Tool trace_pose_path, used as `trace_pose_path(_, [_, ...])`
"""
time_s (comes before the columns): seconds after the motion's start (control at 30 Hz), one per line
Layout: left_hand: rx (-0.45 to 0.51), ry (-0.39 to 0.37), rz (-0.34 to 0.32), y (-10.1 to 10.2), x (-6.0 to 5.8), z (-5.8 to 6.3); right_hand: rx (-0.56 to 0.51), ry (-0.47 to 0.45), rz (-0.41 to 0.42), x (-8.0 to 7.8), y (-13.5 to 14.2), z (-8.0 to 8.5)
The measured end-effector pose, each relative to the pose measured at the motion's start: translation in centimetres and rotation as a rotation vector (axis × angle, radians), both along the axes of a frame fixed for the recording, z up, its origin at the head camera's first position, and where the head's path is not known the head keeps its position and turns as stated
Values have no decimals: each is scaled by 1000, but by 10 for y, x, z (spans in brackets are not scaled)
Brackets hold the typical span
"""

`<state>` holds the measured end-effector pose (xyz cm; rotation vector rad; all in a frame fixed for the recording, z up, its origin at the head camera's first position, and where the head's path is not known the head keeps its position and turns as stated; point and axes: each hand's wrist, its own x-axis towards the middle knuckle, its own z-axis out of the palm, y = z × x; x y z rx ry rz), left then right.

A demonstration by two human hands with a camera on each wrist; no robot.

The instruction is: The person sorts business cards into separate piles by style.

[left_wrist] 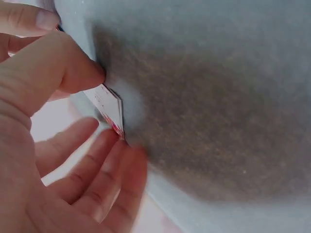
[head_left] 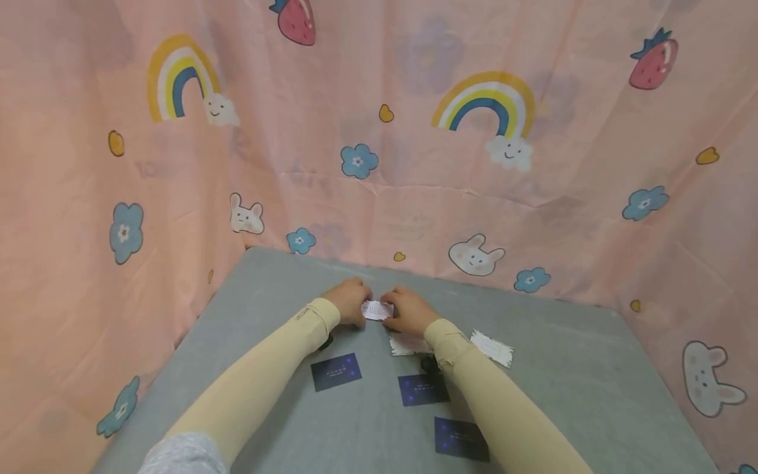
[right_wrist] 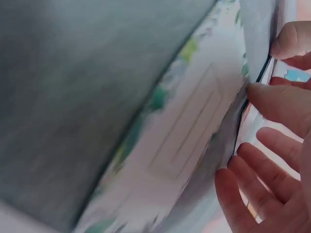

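Observation:
Near the far edge of the grey table [head_left: 562,368], a small white printed card [head_left: 377,310] is held between both hands. My left hand [head_left: 348,301] pinches its left end. From the other side my right hand [head_left: 412,312] pinches the right end. The left wrist view shows the card [left_wrist: 108,103] edge-on, with red decoration at a corner and a second layer right against it. Just below the right hand lies a white card with a green leafy border [right_wrist: 189,121], partly covered by the wrist in the head view.
Another white bordered card [head_left: 493,349] lies right of the right forearm. Dark blue cards lie nearer: one [head_left: 336,372] by the left forearm, one [head_left: 422,390] and another [head_left: 458,439] beside the right forearm. A pink patterned curtain [head_left: 408,217] hangs behind the table.

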<state>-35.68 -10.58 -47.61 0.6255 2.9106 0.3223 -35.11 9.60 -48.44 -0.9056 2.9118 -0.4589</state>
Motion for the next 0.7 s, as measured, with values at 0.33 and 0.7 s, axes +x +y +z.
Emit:
trace_pose_path(0.33, [-50,188,-217,77,34,26,20,14,-96,51,98,30])
trace_pose_path(0.7, [90,37,-341,146,64,8,51,3,-193,103,152,11])
